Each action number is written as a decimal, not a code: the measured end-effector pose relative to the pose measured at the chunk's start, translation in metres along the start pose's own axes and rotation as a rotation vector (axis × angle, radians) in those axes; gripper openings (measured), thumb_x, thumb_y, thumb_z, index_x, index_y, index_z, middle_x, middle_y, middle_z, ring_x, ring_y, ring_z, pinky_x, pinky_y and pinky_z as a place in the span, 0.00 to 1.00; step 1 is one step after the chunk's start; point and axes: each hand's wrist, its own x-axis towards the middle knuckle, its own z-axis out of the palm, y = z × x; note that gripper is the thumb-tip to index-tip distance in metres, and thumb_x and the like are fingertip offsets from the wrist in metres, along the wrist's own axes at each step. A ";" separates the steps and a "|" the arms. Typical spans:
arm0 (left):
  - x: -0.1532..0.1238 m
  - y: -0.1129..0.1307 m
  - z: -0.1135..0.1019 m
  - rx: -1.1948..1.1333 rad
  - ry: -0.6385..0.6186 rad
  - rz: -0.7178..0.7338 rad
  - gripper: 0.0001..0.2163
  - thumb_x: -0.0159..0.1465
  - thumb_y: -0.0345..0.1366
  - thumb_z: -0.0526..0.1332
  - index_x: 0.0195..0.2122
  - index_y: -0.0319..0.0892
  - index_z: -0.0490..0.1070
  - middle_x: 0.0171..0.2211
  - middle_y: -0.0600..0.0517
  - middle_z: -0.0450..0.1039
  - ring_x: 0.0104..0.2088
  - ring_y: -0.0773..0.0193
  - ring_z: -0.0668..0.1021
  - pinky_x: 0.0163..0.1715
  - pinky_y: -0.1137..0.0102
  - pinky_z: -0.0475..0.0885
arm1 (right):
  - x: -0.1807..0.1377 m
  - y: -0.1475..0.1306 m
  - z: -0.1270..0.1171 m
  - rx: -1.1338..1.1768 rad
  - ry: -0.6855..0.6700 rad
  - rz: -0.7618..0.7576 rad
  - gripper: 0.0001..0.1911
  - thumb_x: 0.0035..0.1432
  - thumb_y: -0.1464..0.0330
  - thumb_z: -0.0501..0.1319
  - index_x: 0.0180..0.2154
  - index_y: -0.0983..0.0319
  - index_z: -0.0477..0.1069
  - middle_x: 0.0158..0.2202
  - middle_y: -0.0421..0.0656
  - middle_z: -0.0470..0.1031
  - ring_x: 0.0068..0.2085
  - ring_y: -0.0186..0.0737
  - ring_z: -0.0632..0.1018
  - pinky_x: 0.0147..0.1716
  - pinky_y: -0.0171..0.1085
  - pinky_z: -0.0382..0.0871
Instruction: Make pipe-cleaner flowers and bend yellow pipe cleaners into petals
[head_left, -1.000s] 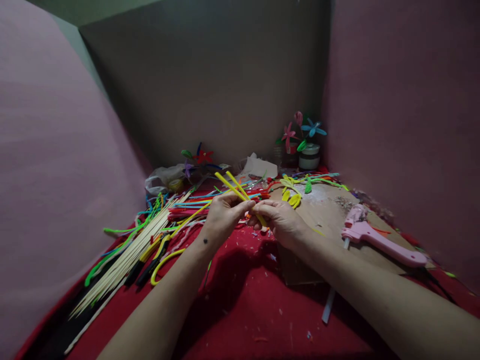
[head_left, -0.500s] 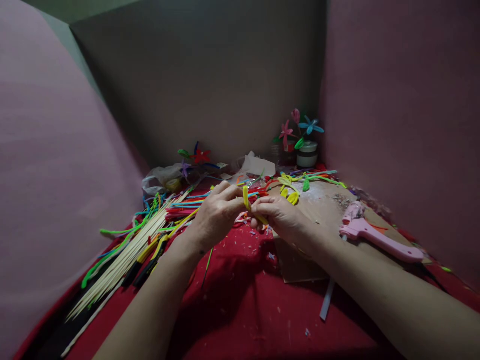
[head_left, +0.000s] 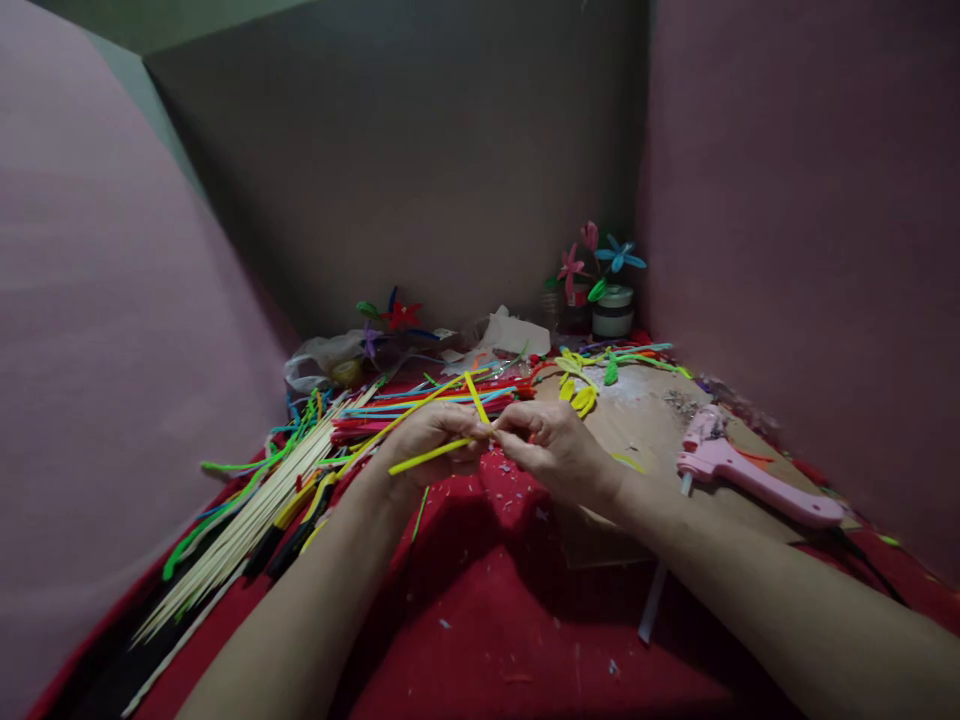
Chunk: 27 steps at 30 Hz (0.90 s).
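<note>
A yellow pipe cleaner (head_left: pixel 429 459) is pinched between both hands over the red cloth. One length of it slants down to the left across my left hand (head_left: pixel 442 437), and another length points up and away. My left hand is closed on it near its fingertips. From the right, my right hand (head_left: pixel 553 445) pinches it at the same spot, so the fingertips of the two hands nearly meet. Just beyond the hands lie several red and light blue pipe cleaners (head_left: pixel 442 403). Yellow pipe-cleaner loops (head_left: pixel 579 393) rest on the cardboard to the right.
A pink glue gun (head_left: pixel 757 483) with a glue stick behind it lies on the cardboard (head_left: pixel 652 400). Bamboo sticks (head_left: pixel 247 520) and black-and-yellow handled pliers (head_left: pixel 300 515) are at left. Pipe-cleaner flowers (head_left: pixel 618 254) stand by a jar (head_left: pixel 613 312) at the back.
The yellow pipe cleaner has turned in the fingers, and a longer piece now shows to the left. My left hand has rolled palm-up and lower; my right hand has shifted slightly.
</note>
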 end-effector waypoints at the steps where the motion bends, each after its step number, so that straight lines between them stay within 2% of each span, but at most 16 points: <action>1: 0.002 -0.001 0.001 -0.055 -0.018 -0.015 0.08 0.43 0.33 0.63 0.14 0.37 0.65 0.10 0.57 0.54 0.11 0.76 0.55 0.13 0.76 0.49 | 0.000 0.000 -0.001 -0.005 0.017 -0.006 0.10 0.50 0.74 0.56 0.19 0.63 0.67 0.18 0.38 0.66 0.22 0.30 0.64 0.25 0.33 0.56; 3: 0.003 -0.002 0.004 -0.057 0.021 0.034 0.09 0.45 0.33 0.64 0.15 0.36 0.65 0.10 0.57 0.56 0.11 0.76 0.56 0.13 0.76 0.49 | 0.001 0.000 -0.002 0.091 0.015 0.053 0.09 0.51 0.72 0.56 0.20 0.63 0.67 0.18 0.38 0.66 0.22 0.30 0.65 0.25 0.33 0.57; 8: -0.010 0.006 0.013 0.162 0.291 0.405 0.09 0.48 0.35 0.67 0.29 0.37 0.73 0.21 0.52 0.70 0.20 0.72 0.68 0.21 0.76 0.62 | 0.005 0.002 -0.005 0.544 -0.031 0.285 0.10 0.50 0.68 0.58 0.20 0.64 0.68 0.18 0.39 0.69 0.22 0.31 0.67 0.25 0.33 0.60; 10: -0.015 0.009 0.014 0.340 0.297 0.517 0.09 0.49 0.34 0.67 0.32 0.39 0.75 0.27 0.50 0.73 0.27 0.67 0.72 0.28 0.74 0.66 | 0.005 0.003 -0.006 0.640 -0.036 0.307 0.09 0.49 0.68 0.58 0.19 0.64 0.68 0.18 0.40 0.70 0.22 0.31 0.68 0.26 0.33 0.60; 12: -0.017 0.011 0.014 0.551 0.253 0.617 0.06 0.50 0.34 0.66 0.30 0.41 0.76 0.31 0.49 0.72 0.32 0.65 0.73 0.34 0.72 0.67 | 0.005 0.004 -0.006 0.687 -0.052 0.323 0.08 0.48 0.70 0.58 0.20 0.64 0.68 0.17 0.39 0.70 0.21 0.30 0.67 0.25 0.33 0.60; 16: -0.018 0.013 0.011 0.776 0.230 0.765 0.03 0.54 0.34 0.63 0.26 0.42 0.76 0.31 0.49 0.69 0.34 0.64 0.71 0.37 0.71 0.66 | 0.004 0.002 -0.005 0.688 -0.091 0.360 0.07 0.47 0.70 0.59 0.20 0.63 0.68 0.16 0.38 0.69 0.19 0.30 0.66 0.23 0.33 0.59; 19: -0.018 0.013 0.009 0.796 0.242 0.664 0.05 0.54 0.35 0.63 0.24 0.40 0.74 0.28 0.51 0.68 0.31 0.65 0.70 0.32 0.72 0.65 | 0.002 -0.002 -0.003 0.585 -0.101 0.320 0.09 0.48 0.67 0.59 0.19 0.62 0.67 0.16 0.38 0.67 0.20 0.31 0.66 0.23 0.34 0.58; 24: -0.012 0.004 0.007 0.483 0.100 0.274 0.09 0.55 0.39 0.60 0.26 0.37 0.72 0.22 0.53 0.66 0.23 0.70 0.66 0.25 0.74 0.61 | -0.003 -0.004 0.004 0.018 0.067 -0.002 0.11 0.47 0.75 0.56 0.16 0.61 0.61 0.17 0.37 0.62 0.22 0.31 0.62 0.25 0.34 0.54; 26: -0.008 0.000 0.006 0.396 0.079 0.235 0.10 0.54 0.39 0.61 0.25 0.36 0.71 0.22 0.54 0.65 0.22 0.71 0.65 0.25 0.75 0.61 | -0.004 -0.002 0.006 -0.040 0.096 -0.031 0.11 0.47 0.75 0.56 0.16 0.61 0.60 0.18 0.37 0.62 0.23 0.31 0.62 0.26 0.34 0.53; 27: -0.007 0.000 0.006 0.382 0.093 0.242 0.10 0.54 0.39 0.62 0.25 0.36 0.71 0.21 0.54 0.65 0.22 0.71 0.65 0.25 0.75 0.60 | -0.004 -0.001 0.006 0.005 0.084 0.006 0.11 0.48 0.74 0.56 0.17 0.61 0.61 0.18 0.37 0.63 0.22 0.30 0.62 0.26 0.34 0.54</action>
